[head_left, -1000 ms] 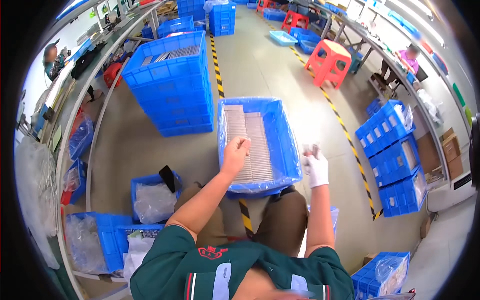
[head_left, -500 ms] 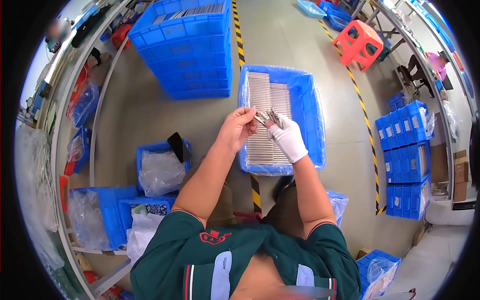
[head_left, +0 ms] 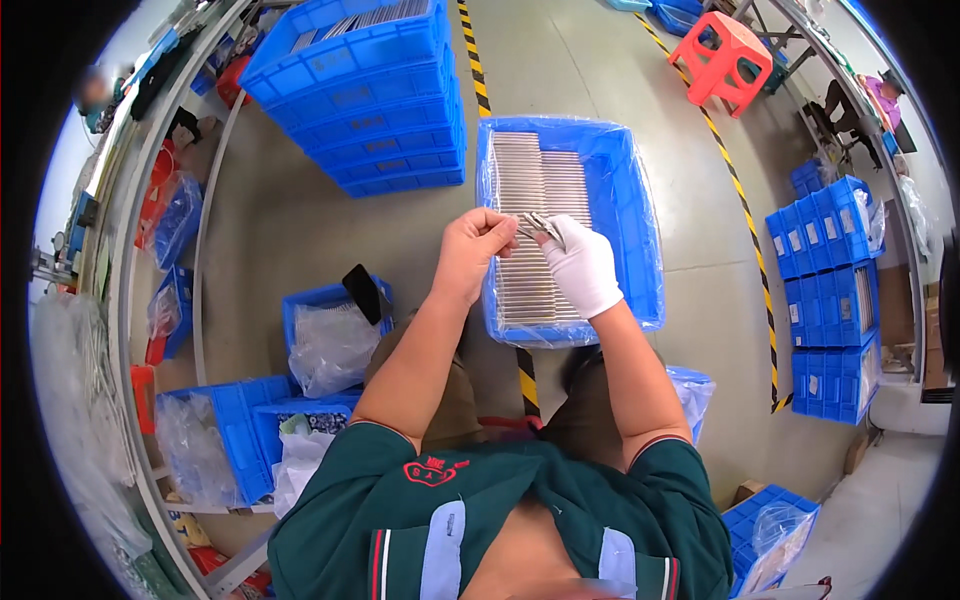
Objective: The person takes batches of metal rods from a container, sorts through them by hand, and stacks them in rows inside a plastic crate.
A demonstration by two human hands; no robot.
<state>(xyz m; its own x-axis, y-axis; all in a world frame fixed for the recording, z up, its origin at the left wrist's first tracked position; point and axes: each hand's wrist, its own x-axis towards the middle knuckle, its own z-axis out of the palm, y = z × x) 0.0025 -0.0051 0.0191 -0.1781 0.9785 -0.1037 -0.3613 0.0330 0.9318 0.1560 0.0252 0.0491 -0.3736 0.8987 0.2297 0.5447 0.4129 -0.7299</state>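
Observation:
My right hand (head_left: 582, 268), in a white glove, is closed around a small bunch of shiny metal pieces (head_left: 540, 226), whose exact kind is too small to tell. Bare, my left hand (head_left: 474, 250) pinches at the left end of these pieces with thumb and forefinger; the other fingers are curled. Both hands are over a blue crate (head_left: 626, 240) lined with clear plastic. Inside it, thin silvery metal parts (head_left: 520, 180) stand packed in two long rows along the left and middle. My hands and the bunch hide part of those rows.
Stacked blue crates (head_left: 385, 115) stand at the far left. A red stool (head_left: 722, 60) is at the far right, beyond striped floor tape (head_left: 735, 185). Smaller blue bins (head_left: 830, 310) are piled at the right. At the left, a dark phone-like slab (head_left: 362, 292) lies on a bagged bin (head_left: 330, 340).
The view has shifted slightly. My gloved hand has turned, so more of its back shows and the metal pieces now lie flatter toward my left fingertips, which stay pinched.

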